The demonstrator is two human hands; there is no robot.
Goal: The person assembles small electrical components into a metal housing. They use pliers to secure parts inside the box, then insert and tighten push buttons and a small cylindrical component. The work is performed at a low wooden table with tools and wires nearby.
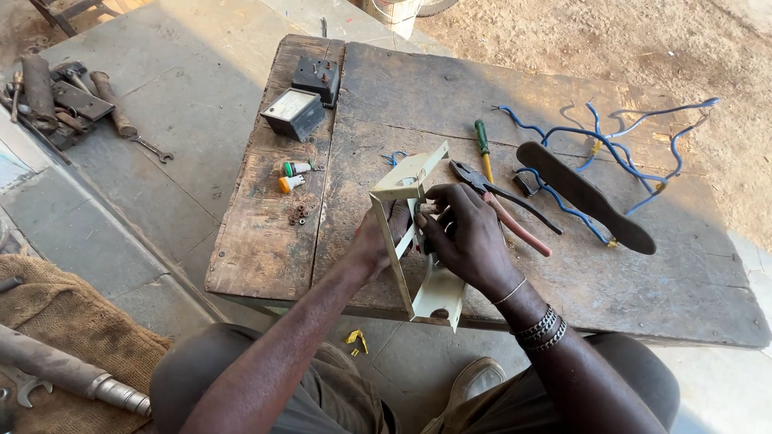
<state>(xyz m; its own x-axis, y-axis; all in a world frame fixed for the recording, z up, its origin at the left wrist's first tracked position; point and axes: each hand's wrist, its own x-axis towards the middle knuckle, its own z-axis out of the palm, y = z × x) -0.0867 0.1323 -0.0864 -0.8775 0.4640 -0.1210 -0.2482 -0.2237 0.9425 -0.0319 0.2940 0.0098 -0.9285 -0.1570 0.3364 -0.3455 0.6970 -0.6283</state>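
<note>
Grip, right hand (466, 237): curled around the red-and-black handles of pliers (490, 193), fingers pressed together, nose pointing to 10 o'clock at the frame's upper bar.
Grip, left hand (378, 241): wrapped about the left side bar of a cream metal frame (402, 189), fingers closed on it; likely steadying it so the pliers can bite.
Frame position: tilted up off the near table edge, at the centre of the head view, one corner to 12 o'clock, lower plate hanging past the edge at 6 o'clock; probably held upright to bring the worked spot close to the eyes.
Wooden table (386, 88): worn dark boards, filling the middle of the view.
At 12 o'clock of the hands: green-handled screwdriver (482, 143), lying just beside the pliers, within easy reach.
At 2 o'clock: blue wires (611, 141) with yellow ends, spread loose, and a dark flat sole-shaped piece (583, 195) lying across them.
At 10 o'clock: small grey meter box (294, 113) and a black block (316, 78) behind it, well apart from the work.
At 9 o'clock: two little lamps (292, 176), one green, one orange, with small rusty nuts (300, 214) near them, seemingly set aside.
Far left, on the floor: pile of rusty tools (60, 100) and a spanner (153, 148).
Lower left: metal pipe (68, 374) on sacking.
</note>
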